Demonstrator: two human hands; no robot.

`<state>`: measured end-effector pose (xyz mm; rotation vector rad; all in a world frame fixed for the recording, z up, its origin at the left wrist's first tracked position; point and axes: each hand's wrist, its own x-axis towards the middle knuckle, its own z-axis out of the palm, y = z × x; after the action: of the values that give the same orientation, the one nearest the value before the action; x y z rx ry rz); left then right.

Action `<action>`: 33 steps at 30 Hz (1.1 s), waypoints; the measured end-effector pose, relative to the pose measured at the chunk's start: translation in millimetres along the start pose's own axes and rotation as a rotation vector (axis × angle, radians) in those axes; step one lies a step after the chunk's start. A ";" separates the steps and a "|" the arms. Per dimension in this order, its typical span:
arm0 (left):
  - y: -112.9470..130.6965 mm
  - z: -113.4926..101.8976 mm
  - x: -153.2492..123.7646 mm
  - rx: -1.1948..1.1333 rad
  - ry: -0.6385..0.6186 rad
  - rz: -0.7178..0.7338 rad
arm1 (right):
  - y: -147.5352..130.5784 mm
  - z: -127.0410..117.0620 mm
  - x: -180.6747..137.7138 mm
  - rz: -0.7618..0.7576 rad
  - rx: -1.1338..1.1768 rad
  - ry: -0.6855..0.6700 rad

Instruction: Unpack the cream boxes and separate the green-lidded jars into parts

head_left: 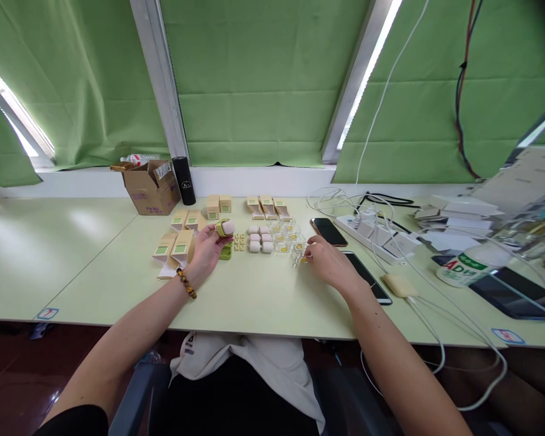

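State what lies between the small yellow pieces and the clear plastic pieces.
In the head view, a cluster of pale pink rounded pieces lies between the small yellow pieces and the clear plastic pieces.

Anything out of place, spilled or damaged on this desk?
Mostly the white cables: they sprawl in loops around the power strip and hang over the edge of the desk, unlike the neatly grouped pale pieces. The white bottle looks tipped, though lens distortion may exaggerate that. No spill or damage shows.
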<state>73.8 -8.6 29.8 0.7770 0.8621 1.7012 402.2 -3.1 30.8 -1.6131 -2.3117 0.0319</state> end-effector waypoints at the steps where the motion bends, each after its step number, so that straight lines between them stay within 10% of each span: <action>1: -0.2 0.5 -0.3 -0.007 0.001 -0.002 | -2.8 -3.3 -1.6 0.018 -0.018 0.016; 8: -4.2 4.7 -6.3 -0.008 -0.050 -0.063 | -52.2 -22.9 2.6 -0.161 0.152 0.291; 17: -6.1 7.1 -14.2 -0.006 -0.196 -0.136 | -121.0 34.1 48.5 -0.403 0.765 0.308; 28: -3.3 12.1 -20.7 0.103 -0.372 -0.148 | -133.6 44.5 50.3 -0.322 1.213 0.229; 33: -4.8 4.8 -15.1 0.389 -0.226 0.055 | -125.6 52.8 50.3 -0.269 1.265 0.253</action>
<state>84.1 -21.3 27.0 1.2394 1.0321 1.4730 257.9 6.3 18.3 -0.5960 -1.6177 0.9400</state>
